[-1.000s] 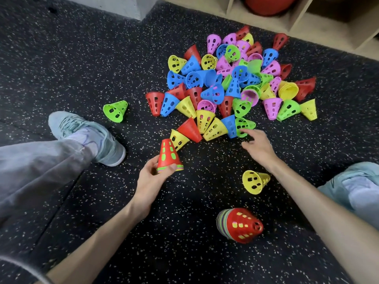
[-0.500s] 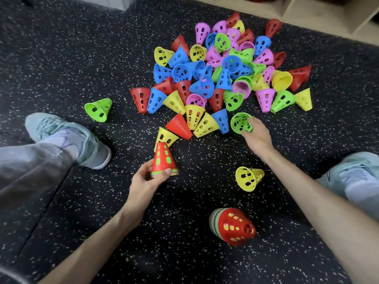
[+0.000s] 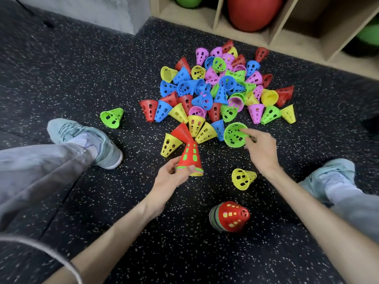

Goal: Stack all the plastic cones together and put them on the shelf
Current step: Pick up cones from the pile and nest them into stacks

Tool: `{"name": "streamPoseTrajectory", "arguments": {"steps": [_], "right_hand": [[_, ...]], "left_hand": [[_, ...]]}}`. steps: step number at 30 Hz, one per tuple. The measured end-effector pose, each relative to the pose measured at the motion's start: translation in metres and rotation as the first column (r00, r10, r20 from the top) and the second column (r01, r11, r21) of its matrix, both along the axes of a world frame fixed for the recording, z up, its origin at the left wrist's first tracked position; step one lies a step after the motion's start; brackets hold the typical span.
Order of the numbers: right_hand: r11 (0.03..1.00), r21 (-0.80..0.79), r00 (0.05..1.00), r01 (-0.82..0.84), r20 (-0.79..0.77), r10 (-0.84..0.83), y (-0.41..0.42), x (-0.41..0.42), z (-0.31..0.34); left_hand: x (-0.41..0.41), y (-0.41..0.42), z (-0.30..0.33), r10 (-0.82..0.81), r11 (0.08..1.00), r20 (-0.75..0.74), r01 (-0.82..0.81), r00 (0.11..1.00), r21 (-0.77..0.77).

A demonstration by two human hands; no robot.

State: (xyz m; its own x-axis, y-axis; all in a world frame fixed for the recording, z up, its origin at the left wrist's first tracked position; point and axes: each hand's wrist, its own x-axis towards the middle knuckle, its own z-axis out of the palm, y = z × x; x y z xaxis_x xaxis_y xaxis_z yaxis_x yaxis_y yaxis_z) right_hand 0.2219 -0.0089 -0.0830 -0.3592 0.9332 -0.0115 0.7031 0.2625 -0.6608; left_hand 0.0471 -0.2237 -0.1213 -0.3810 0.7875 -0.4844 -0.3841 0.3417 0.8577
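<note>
Two hands point(image 3: 170, 177), two shoes point(image 3: 86, 140), two stacks of cones point(image 3: 230, 216), three balls point(image 3: 253, 12), and a pile of loose cones point(image 3: 215, 93) beyond counting.

A black rubber floor point(image 3: 61, 78) flecked with pale specks fills most of the view, a seam crossing it at lower left. Two pale mint-green sneakers rest on it: the left sneaker point(image 3: 86, 140) toward the left edge, below a leg in light grey trousers point(image 3: 37, 171), and the right sneaker point(image 3: 332, 177) at the right edge with a light sock above it. At top, a grey concrete block point(image 3: 98, 11) stands on the floor just beside the wooden unit. Within the unit's open compartments, a large red ball point(image 3: 254, 11) sits in the middle bay, a green ball point(image 3: 187, 1) shows in the bay to its left, and another green ball point(image 3: 369, 35) shows at far right.
</note>
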Motion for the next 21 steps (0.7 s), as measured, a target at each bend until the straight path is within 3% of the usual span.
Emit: {"name": "streamPoseTrajectory", "arguments": {"steps": [4, 13, 21], "right_hand": [[0.983, 0.149, 0.991, -0.110, 0.090, 0.098, -0.038, -0.009, 0.033], [0.858, 0.209, 0.857, -0.469, 0.345, 0.384, -0.097, -0.021, 0.064], [0.787, 0.273, 0.829, -0.553, 0.274, 0.487, -0.118, -0.006, 0.060]], "left_hand": [[0.008, -0.002, 0.021, -0.107, 0.993, 0.068, 0.103, 0.992, 0.060], [0.024, -0.010, 0.046, -0.156, 0.984, 0.078, 0.149, 0.985, 0.098], [0.025, -0.013, 0.060, -0.065, 0.979, 0.083, 0.047, 0.994, 0.199]]}}
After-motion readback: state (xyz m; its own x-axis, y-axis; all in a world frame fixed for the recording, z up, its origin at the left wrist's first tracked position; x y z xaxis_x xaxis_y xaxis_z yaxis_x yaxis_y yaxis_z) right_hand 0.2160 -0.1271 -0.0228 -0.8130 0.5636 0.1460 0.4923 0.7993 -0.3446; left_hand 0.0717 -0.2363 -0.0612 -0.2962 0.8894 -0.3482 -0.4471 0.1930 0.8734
